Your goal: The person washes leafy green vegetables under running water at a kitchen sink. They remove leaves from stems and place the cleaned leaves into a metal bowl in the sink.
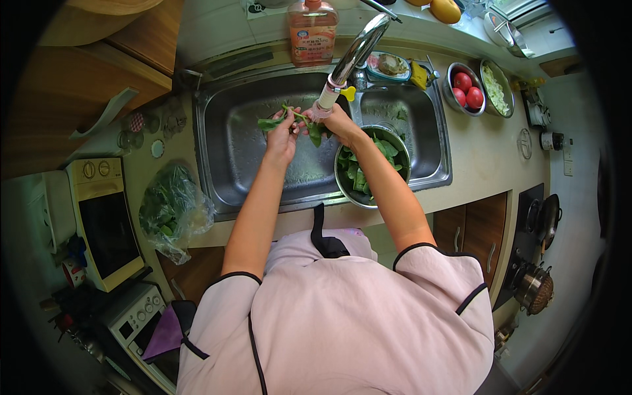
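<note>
My left hand [282,138] grips a leafy green sprig [315,134] by its stem over the large sink basin [237,163]. Fingers of my right hand [339,123] close on the same sprig from the other side, partly hidden behind the faucet's spout. Water runs from the chrome faucet [360,47], whose pale nozzle [327,98] hangs just above the fingers. Below my right forearm, a round metal bowl [340,186] of green leaves [358,173] straddles the divider between the basins.
Left of the sink lies a clear plastic bag [170,212] of greens. Behind it stands a dish soap bottle [313,37]. A dish [390,66] and yellow sponge [418,75] sit by the small basin [429,143]. Rightward are bowls of tomatoes [464,91] and chopped vegetable [495,91].
</note>
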### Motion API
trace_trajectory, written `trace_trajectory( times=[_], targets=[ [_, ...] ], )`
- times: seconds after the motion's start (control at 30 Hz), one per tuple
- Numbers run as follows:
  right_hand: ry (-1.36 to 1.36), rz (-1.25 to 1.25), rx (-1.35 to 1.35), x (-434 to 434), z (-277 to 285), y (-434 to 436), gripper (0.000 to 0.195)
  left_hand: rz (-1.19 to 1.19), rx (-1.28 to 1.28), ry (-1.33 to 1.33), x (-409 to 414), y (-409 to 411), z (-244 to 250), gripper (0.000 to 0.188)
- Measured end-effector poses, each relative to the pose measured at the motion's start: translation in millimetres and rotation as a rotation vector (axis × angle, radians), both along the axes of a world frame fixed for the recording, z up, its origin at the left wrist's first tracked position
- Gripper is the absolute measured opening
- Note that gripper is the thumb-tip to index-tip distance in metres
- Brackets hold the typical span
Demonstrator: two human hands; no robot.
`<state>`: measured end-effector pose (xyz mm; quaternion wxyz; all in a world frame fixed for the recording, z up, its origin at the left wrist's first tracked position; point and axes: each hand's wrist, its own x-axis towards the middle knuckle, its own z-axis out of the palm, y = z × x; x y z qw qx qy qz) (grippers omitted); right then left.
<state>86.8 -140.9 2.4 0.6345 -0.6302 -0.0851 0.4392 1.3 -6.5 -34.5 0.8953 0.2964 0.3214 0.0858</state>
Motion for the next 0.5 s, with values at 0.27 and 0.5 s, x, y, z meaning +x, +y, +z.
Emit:
trace_trajectory(
  times=[0.27,0.5],
  targets=[
    [-0.13,0.006,-0.032,-3.9,1.5,3.6,0.016,0.044,0.046,-0.016,0.3,-3.0,1.1,0.02],
    [-0.536,-0.061,-0.004,-10.4,-28.0,12.3,0.013,0.098,0.046,-0.047,-0.8,-7.3,-7.1,0.02]
  ],
)
